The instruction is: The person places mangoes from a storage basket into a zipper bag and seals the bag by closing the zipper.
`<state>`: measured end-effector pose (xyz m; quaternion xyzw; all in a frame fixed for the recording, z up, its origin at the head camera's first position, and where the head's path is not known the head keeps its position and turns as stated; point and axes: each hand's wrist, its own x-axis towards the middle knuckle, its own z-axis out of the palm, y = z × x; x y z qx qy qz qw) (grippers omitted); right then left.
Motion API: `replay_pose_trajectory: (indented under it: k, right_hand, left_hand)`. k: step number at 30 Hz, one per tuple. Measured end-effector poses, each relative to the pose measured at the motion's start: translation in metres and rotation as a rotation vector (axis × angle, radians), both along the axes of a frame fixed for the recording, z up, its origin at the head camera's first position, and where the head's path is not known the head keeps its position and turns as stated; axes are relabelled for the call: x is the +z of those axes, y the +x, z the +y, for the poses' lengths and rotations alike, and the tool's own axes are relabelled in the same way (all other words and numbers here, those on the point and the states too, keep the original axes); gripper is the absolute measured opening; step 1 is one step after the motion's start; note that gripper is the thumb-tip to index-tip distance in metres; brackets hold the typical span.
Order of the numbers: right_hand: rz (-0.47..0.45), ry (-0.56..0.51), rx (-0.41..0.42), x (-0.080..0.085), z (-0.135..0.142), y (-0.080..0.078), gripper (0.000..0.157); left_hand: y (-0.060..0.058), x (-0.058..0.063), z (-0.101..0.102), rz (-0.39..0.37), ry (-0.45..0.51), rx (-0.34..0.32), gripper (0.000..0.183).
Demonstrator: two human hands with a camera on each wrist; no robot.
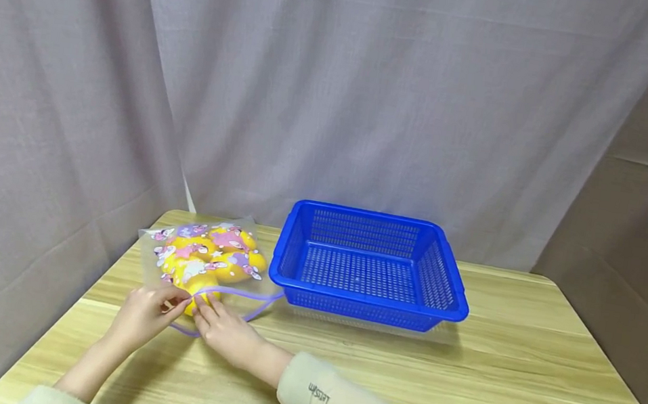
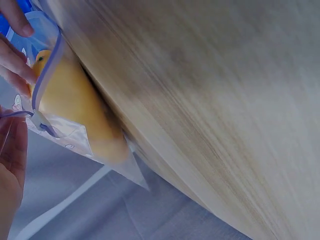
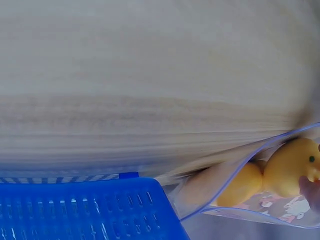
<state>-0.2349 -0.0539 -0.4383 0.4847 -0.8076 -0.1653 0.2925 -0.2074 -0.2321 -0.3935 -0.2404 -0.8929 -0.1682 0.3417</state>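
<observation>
A clear zip bag [image 1: 238,292] with pink, purple and white prints lies at the table's left, holding several yellow toys [image 1: 238,271]. Its purple-edged mouth gapes toward me. With thumb and fingertips, my left hand [image 1: 145,316] pinches the zip edge at the bag's mouth. My right hand [image 1: 229,336] rests its extended fingers at the mouth, against the nearest yellow toy. That toy [image 2: 75,100] shows a dark eye in the left wrist view. In the right wrist view, a fingertip [image 3: 309,192] touches the toy [image 3: 290,167] just inside the opening.
A blue perforated plastic basket [image 1: 369,300] stands right of the bag, close to its right corner; no contents show inside. The wooden table [image 1: 521,385] extends to the right. Grey curtains [image 1: 374,99] hang behind and at both sides.
</observation>
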Motion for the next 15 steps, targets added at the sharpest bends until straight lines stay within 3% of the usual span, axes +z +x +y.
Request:
replay_pose_trajectory:
  k: [7, 15]
  right_hand:
    - [-0.133, 0.001, -0.049, 0.001, -0.013, -0.008, 0.049]
    - [-0.127, -0.013, -0.057, 0.000, -0.020, -0.010, 0.047]
  left_hand:
    - [0.000, -0.003, -0.002, -0.005, 0.000, 0.001, 0.015]
    - [0.000, -0.004, -0.005, -0.026, 0.009, 0.019, 0.013]
